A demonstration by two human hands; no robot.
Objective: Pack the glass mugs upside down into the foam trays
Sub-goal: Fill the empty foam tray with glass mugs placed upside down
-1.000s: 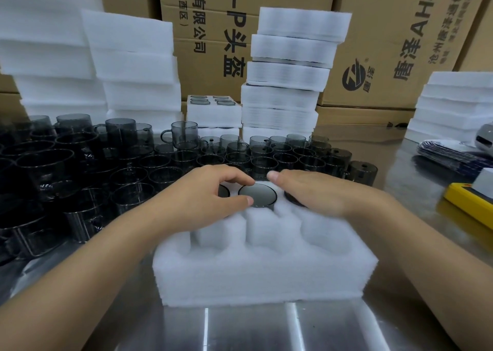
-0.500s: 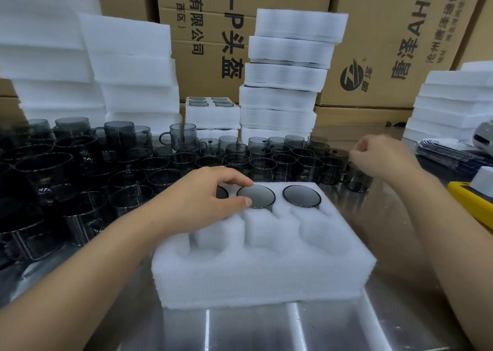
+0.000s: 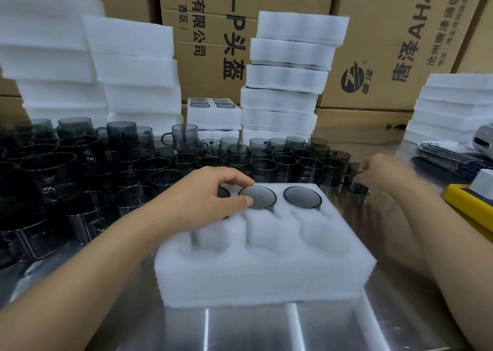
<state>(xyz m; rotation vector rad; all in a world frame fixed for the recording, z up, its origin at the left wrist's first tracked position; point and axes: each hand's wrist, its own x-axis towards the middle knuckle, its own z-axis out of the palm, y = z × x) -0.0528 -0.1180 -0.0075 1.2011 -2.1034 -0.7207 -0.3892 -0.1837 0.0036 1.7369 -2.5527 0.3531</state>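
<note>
Head view: a foam tray (image 3: 266,270) sits at centre frame, its far row filled with upside-down mugs. The left hand (image 3: 202,196) covers the leftmost mug (image 3: 223,192) — thumb and forefinger pinch the middle mug (image 3: 262,197) by its upturned base. At centre right, the right hand (image 3: 384,172) curls round a loose mug (image 3: 358,189) at the end of the upright mugs (image 3: 186,161) behind the tray.

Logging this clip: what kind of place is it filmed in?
Most likely a packing bench in a warehouse or small factory: dozens of smoked glass mugs crowd a steel table, stacks of white foam trays stand behind them, and printed cardboard cartons wall the back.
</note>
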